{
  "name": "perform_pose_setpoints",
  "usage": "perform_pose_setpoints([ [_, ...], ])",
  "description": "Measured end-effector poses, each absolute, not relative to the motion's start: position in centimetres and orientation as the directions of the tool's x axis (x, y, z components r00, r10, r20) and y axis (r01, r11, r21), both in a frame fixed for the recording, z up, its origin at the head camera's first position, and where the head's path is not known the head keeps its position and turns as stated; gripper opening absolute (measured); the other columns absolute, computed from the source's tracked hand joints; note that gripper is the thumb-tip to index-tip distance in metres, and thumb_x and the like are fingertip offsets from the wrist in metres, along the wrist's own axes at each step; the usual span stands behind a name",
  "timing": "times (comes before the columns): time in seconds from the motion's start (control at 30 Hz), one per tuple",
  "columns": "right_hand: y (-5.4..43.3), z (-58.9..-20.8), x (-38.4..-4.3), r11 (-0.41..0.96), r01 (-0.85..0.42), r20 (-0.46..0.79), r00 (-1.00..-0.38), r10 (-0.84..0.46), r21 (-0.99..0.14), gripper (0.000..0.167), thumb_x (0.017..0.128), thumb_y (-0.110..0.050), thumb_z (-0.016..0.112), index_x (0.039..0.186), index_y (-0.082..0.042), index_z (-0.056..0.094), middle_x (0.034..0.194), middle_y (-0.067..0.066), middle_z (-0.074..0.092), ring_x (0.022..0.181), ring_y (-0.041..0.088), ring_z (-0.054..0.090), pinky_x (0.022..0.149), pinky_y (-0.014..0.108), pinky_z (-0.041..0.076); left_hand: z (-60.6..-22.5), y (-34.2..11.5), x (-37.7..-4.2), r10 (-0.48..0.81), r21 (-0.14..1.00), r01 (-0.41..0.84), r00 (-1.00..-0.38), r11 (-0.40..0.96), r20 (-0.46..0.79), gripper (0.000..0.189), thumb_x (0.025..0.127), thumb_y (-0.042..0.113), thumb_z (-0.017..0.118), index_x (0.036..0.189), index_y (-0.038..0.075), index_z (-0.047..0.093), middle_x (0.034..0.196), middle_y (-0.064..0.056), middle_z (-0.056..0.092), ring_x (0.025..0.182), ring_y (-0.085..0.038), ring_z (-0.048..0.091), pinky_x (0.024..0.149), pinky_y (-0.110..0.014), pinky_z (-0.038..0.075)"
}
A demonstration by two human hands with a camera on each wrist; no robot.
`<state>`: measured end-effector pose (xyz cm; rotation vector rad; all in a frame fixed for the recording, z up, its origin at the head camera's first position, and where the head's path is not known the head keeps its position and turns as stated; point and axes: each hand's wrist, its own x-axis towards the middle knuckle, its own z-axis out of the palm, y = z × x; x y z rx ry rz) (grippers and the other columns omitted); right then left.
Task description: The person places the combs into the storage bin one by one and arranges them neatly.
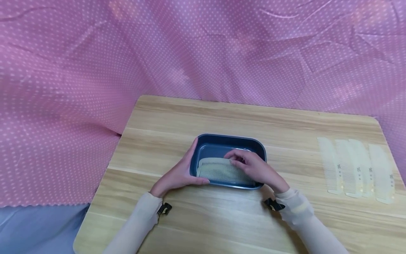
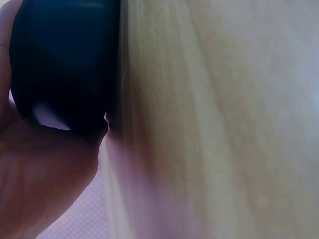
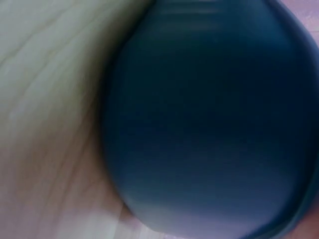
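Note:
A dark blue rectangular tray (image 1: 228, 137) with rounded corners stands at the middle of the wooden table. My left hand (image 1: 177, 175) holds its left end, thumb along the front wall and fingers along the side. That grip shows close up in the left wrist view, where the hand (image 2: 45, 172) wraps the tray's corner (image 2: 65, 59). Inside the tray, toward its front, lies a pale translucent comb (image 1: 215, 170). With thumb and fingers my right hand (image 1: 250, 165) pinches the comb's upper edge, covering part of it. The tray's outer wall (image 3: 209, 119) fills most of the right wrist view.
Several pale combs (image 1: 330, 165) lie in a row at the table's right side, some overlapping. Pink dotted cloth (image 1: 222, 53) hangs behind the wooden table (image 1: 152, 141) and along its left edge.

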<state>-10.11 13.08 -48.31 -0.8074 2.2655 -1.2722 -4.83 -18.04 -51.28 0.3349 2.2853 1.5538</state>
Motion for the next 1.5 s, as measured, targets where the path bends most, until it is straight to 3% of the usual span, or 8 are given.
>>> perform_pose_setpoints([
  [0.1,12.9,-48.5,-10.0,0.408,-0.278,-0.094,-0.719,-0.689,-0.869,0.024,0.113,-0.008,0.060,0.131,-0.017,0.074,0.107,-0.002,0.068,0.096,0.021,0.061,0.085,0.039,0.053,-51.2,-18.0,-4.9,0.388,0.931,0.000,-0.909,0.366,-0.153,0.141,0.084,0.029,0.097,0.175,0.039,-0.011,0.181,0.007,-0.002,0.166,-0.024,0.005,0.128,-0.065,0.014],
  [0.33,12.6,-48.9,-9.8,0.422,-0.285,-0.110,-0.706,-0.700,-0.861,0.025,0.113,-0.006,0.059,0.130,-0.015,0.074,0.114,-0.003,0.070,0.100,0.020,0.062,0.089,0.040,0.054,-51.3,-17.9,-5.0,0.386,0.927,-0.015,-0.906,0.376,-0.172,0.141,0.085,0.027,0.097,0.173,0.042,-0.013,0.182,0.005,-0.002,0.166,-0.024,0.005,0.128,-0.065,0.015],
  [0.53,12.4,-48.9,-9.6,0.437,-0.299,-0.110,-0.708,-0.698,-0.848,0.024,0.112,-0.004,0.061,0.128,-0.013,0.075,0.111,-0.002,0.070,0.098,0.019,0.062,0.088,0.039,0.054,-50.0,-17.7,-4.9,0.390,0.926,-0.042,-0.899,0.375,-0.199,0.140,0.086,0.018,0.094,0.175,0.025,-0.014,0.182,-0.005,-0.005,0.166,-0.030,0.002,0.128,-0.064,0.012],
  [0.83,12.3,-49.2,-9.3,0.457,-0.408,-0.042,-0.709,-0.704,-0.791,0.023,0.108,-0.006,0.069,0.129,-0.011,0.076,0.115,-0.001,0.070,0.099,0.018,0.060,0.087,0.040,0.053,-46.8,-17.2,-4.2,0.398,0.934,-0.056,-0.894,0.354,-0.205,0.136,0.088,0.020,0.093,0.176,0.019,-0.010,0.182,-0.010,0.000,0.166,-0.033,0.006,0.128,-0.064,0.014],
  [1.0,12.3,-49.3,-9.2,0.483,-0.441,-0.039,-0.707,-0.706,-0.757,0.022,0.108,-0.010,0.069,0.129,-0.009,0.076,0.118,0.000,0.068,0.103,0.017,0.059,0.090,0.042,0.053,-47.0,-17.2,-4.2,0.396,0.935,-0.058,-0.896,0.349,-0.203,0.136,0.087,0.020,0.093,0.176,0.020,-0.010,0.182,-0.010,0.000,0.166,-0.033,0.007,0.128,-0.064,0.014],
  [1.23,12.1,-49.4,-9.2,0.506,-0.453,-0.035,-0.718,-0.695,-0.734,0.023,0.108,-0.012,0.070,0.129,-0.009,0.076,0.119,0.001,0.068,0.105,0.017,0.060,0.092,0.044,0.054,-51.3,-18.0,-4.8,0.379,0.928,-0.013,-0.911,0.372,-0.165,0.139,0.086,0.027,0.096,0.174,0.041,-0.012,0.182,0.007,0.000,0.165,-0.024,0.008,0.128,-0.064,0.016],
  [1.5,12.4,-49.4,-8.9,0.392,-0.428,0.226,-0.856,-0.466,-0.814,0.026,0.104,-0.001,0.072,0.130,-0.002,0.072,0.116,0.008,0.070,0.101,0.017,0.066,0.084,0.035,0.058,-51.5,-18.1,-4.7,0.374,0.928,-0.011,-0.913,0.373,-0.161,0.139,0.085,0.029,0.096,0.173,0.044,-0.010,0.182,0.005,0.001,0.166,-0.027,0.007,0.127,-0.068,0.016],
])
